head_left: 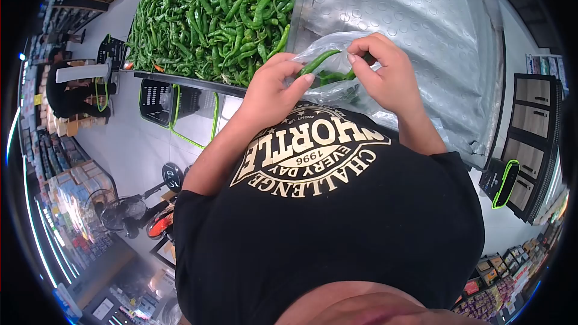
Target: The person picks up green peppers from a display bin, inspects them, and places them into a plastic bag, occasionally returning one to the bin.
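A clear plastic bag (pixel 328 42) lies spread between my hands in front of my chest, with green chili peppers in and around its opening. My left hand (pixel 274 87) is closed on a curved green chili pepper (pixel 320 61), its thumb and fingers gripping the lower end. At the bag's other side, my right hand (pixel 385 72) is curled with fingertips together around part of a green pepper (pixel 346 76). The exact grip of the right fingers is partly hidden. Just beyond my left hand rises a big heap of green chili peppers (pixel 211 18).
Right of the heap is a silvery dimpled sheet (pixel 391 6) covering the stand. Below its dark front edge (pixel 186 82) sits a black shopping basket (pixel 158 102) with green trim. A person (pixel 75 90) stands at the left. Wooden-front drawers (pixel 530 120) stand at the right.
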The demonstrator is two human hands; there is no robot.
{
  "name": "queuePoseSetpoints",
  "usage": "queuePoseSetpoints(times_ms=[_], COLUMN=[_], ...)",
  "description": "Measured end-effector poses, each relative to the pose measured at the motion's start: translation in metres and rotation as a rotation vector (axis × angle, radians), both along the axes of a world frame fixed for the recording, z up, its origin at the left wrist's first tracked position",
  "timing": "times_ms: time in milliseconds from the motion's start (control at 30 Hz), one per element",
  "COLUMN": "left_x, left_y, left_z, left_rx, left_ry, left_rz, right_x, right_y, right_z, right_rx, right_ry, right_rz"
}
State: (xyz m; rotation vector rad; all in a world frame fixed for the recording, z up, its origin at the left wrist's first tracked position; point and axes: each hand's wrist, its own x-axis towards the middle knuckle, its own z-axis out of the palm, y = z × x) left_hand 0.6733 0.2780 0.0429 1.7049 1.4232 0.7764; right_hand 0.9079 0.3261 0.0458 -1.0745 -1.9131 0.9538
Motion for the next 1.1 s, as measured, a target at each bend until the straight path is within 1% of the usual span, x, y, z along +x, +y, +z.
queuePoseSetpoints(times_ms=[167,233,267,333,400,433,500,533,567,633,667,700,767,833,967,1033,1100], left_x=[-0.002,-0.003,-0.005,-0.005,-0.005,-0.005,-0.008,-0.012,-0.014,-0.015,-0.014,-0.011,-0.003,0.003,0.012,0.012,0.011], left_y=[-0.002,-0.003,-0.003,-0.004,-0.003,-0.003,-0.004,0.0,0.001,0.001,0.0,-0.001,-0.002,-0.001,-0.002,-0.003,-0.003], left_z=[0.0,0.002,0.001,-0.003,-0.005,-0.002,0.004,0.001,0.001,0.004,0.008,0.01,0.013,0.015,0.014,0.01,0.009], left_rx=[-0.003,-0.005,0.0,0.007,0.232,0.234,0.257,0.336,0.34,0.08,-0.051,-0.048,-0.169,-0.201,-0.252,-0.249,-0.25], left_ry=[-0.013,-0.017,-0.015,-0.012,-0.001,0.007,-0.139,-0.196,-0.19,-0.692,-0.89,-0.889,-1.073,-1.028,-0.934,-0.905,-0.877], left_rz=[-0.041,-0.062,-0.089,-0.114,-0.087,-0.079,0.103,0.117,0.126,0.228,0.195,0.198,0.187,0.204,0.197,0.18,0.162], right_x=[0.003,0.0,-0.002,-0.005,-0.004,-0.005,-0.004,-0.004,-0.005,-0.006,-0.008,-0.01,-0.014,-0.017,-0.024,-0.025,-0.024], right_y=[0.002,0.003,0.002,-0.001,-0.004,-0.004,-0.003,-0.003,-0.003,-0.003,-0.003,-0.003,-0.005,-0.007,-0.008,-0.005,-0.006], right_z=[-0.008,-0.014,-0.014,-0.014,-0.01,-0.009,-0.011,-0.012,-0.012,-0.01,-0.009,-0.008,-0.003,0.004,-0.002,-0.008,-0.007], right_rx=[0.006,0.129,0.129,0.022,-0.013,-0.053,-0.053,-0.052,-0.05,-0.029,-0.027,-0.017,-0.007,-0.094,-0.069,0.055,0.027], right_ry=[-0.09,-0.072,-0.069,-0.046,0.008,0.06,0.054,0.039,0.043,0.052,0.054,0.08,0.106,0.135,0.141,0.169,0.17], right_rz=[-0.062,-0.082,-0.086,-0.093,-0.061,-0.028,-0.019,-0.021,-0.01,0.03,0.036,0.079,0.121,0.25,0.282,0.283,0.262])
